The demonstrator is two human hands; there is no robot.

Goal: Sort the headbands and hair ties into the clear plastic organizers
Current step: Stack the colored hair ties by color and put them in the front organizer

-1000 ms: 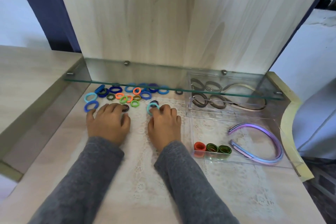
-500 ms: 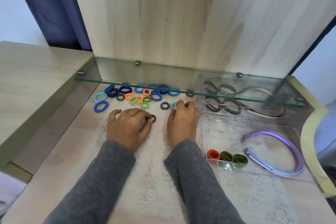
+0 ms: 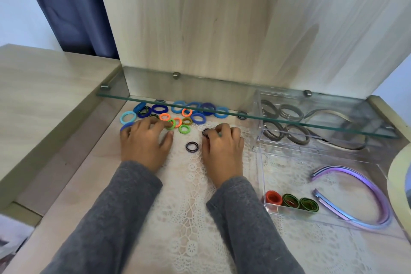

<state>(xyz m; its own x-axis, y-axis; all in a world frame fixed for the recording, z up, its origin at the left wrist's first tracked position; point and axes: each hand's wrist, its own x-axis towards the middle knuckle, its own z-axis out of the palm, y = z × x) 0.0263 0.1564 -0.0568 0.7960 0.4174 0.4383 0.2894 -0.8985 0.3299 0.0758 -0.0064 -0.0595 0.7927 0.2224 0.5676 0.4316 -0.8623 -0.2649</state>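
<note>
Glass shelf [image 3: 233, 104] juts out low over the back of the tabletop [image 3: 73, 196]. Its front edge crosses above the far rows of hair ties [image 3: 195, 115] and over the far organizer [image 3: 259, 122]. On the left a raised wooden ledge [image 3: 44, 95] walls the work area. On the right the clear side of the near organizer [image 3: 289, 173] closes it, just beside the right hand [image 3: 222, 149]. The open room is the lace mat [image 3: 189, 218], between the two sleeves and toward the near edge.

Left hand [image 3: 144, 142] lies palm down at the near edge of the loose ties. Its fingers are spread and only slightly bent and grip nothing. One fingertip touches a green tie [image 3: 171, 123], and a blue tie [image 3: 125, 127] shows from under the little-finger side.

Right-hand fingers are curled down close together, with their tips on a dark tie [image 3: 206, 132] on the lace. Thumb and forefinger close on its rim. A lone tie [image 3: 192, 146], also dark, lies flat between the hands and touches neither.

Most ties sit in a loose cluster ahead of the left hand, partly beneath the shelf. The near organizer holds a red roll [image 3: 273, 197] and two green rolls [image 3: 291, 200] along its front wall. A purple headband [image 3: 340, 168] lies to their right. The far organizer, under the shelf, holds grey ties [image 3: 291, 112] and a grey headband [image 3: 329, 113].
</note>
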